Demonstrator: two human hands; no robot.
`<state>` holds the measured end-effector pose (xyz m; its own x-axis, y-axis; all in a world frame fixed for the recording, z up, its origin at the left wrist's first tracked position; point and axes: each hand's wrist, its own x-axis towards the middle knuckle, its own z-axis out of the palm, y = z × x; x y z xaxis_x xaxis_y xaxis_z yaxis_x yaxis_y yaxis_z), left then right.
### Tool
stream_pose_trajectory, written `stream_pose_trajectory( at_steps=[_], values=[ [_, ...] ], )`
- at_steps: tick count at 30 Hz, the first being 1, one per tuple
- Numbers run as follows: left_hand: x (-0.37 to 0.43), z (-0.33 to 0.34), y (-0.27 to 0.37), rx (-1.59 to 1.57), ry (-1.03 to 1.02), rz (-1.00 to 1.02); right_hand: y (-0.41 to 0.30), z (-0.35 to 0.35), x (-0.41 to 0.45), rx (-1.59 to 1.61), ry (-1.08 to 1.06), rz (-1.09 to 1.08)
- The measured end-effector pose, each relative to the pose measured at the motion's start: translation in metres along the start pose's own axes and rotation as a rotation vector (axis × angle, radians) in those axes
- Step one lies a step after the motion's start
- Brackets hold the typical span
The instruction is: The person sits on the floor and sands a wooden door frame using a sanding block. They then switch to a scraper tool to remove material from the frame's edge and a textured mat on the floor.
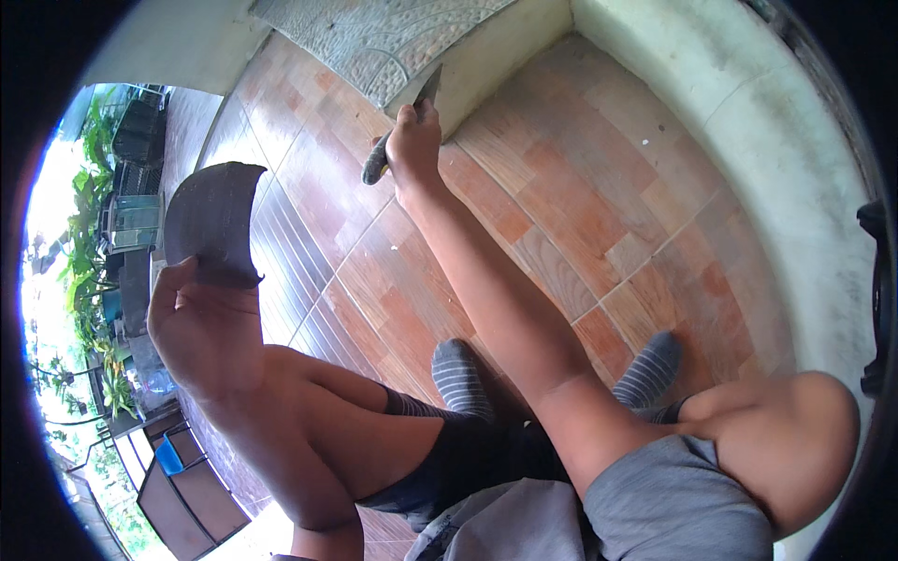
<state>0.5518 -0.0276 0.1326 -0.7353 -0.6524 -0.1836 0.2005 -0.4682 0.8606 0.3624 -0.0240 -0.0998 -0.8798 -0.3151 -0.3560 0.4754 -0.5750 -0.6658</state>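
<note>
My left hand (210, 315) holds a dark, curved, thin-walled piece (214, 224) by its lower edge, with the thumb on its near face. The piece has a ragged right edge with small pointed corners; its material I cannot tell. Farther forward and to the right, my right hand (415, 144) is closed around the handle of a knife (429, 88), its blade pointing up and away. The butt of the handle sticks out below the fist. The knife and the dark piece are well apart. My striped socks rest on the tiled floor (561, 210) below.
A raised ledge with a pebble-patterned top (393, 42) stands just beyond the knife. A pale, stained wall (758, 126) curves along the right. At the left are plants (84, 238), a glass-sided container (133, 221) and a blue chair (169, 456).
</note>
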Motion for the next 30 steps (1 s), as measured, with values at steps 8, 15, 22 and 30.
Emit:
stream_pose_trajectory(
  at_steps=[8, 15, 22, 30],
  values=[
    [-0.001, 0.005, 0.0, -0.008, -0.074, -0.029, -0.021, -0.005, -0.004, -0.002, 0.051, -0.018],
    [-0.009, 0.007, 0.002, 0.026, -0.036, 0.019, -0.032, -0.003, 0.008, 0.127, 0.028, 0.138],
    [0.001, 0.001, -0.002, 0.012, 0.054, -0.034, -0.019, -0.004, -0.002, 0.132, -0.015, 0.063],
    [-0.006, 0.004, -0.001, 0.018, -0.049, -0.004, -0.017, -0.016, 0.018, 0.151, 0.05, 0.153]
  ],
)
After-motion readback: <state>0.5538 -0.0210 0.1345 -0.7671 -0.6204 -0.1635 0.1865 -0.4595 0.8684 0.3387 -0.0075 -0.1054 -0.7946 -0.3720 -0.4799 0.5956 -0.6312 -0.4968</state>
